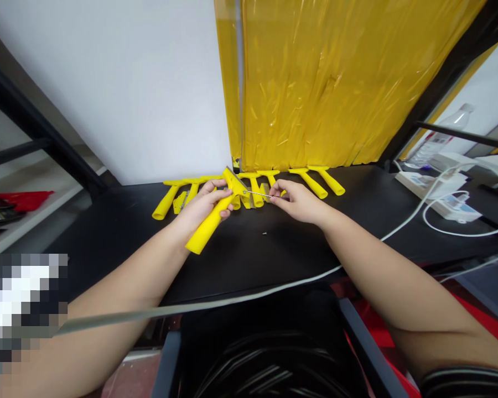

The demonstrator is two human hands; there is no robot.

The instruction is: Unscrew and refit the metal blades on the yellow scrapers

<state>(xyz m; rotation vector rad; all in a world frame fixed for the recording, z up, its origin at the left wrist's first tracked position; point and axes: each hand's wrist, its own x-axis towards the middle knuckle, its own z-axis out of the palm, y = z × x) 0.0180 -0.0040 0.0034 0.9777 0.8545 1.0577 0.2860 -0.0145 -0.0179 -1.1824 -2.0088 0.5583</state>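
Note:
My left hand (216, 200) is closed around a yellow scraper (209, 225), just under its wide head; the hollow handle end points down toward me. In my right hand (292, 200) the fingers pinch a thin screwdriver (259, 194), its handle hidden by the hand. The metal shaft runs leftward, and its tip meets the side of the scraper's head. On the black tabletop below lies a small screw (264, 233). Behind my hands several more yellow scrapers (165, 203) lie in a row, some partly covered by my fingers.
A white panel (149, 99) and yellow plastic wrapping (315, 83) back the black table (232, 271). To the right are a power strip (435, 193), white cables (410, 213) and a plastic bottle (444, 135). One pale cable (249, 298) crosses the table's front edge. Black frame bars (58, 132) stand left.

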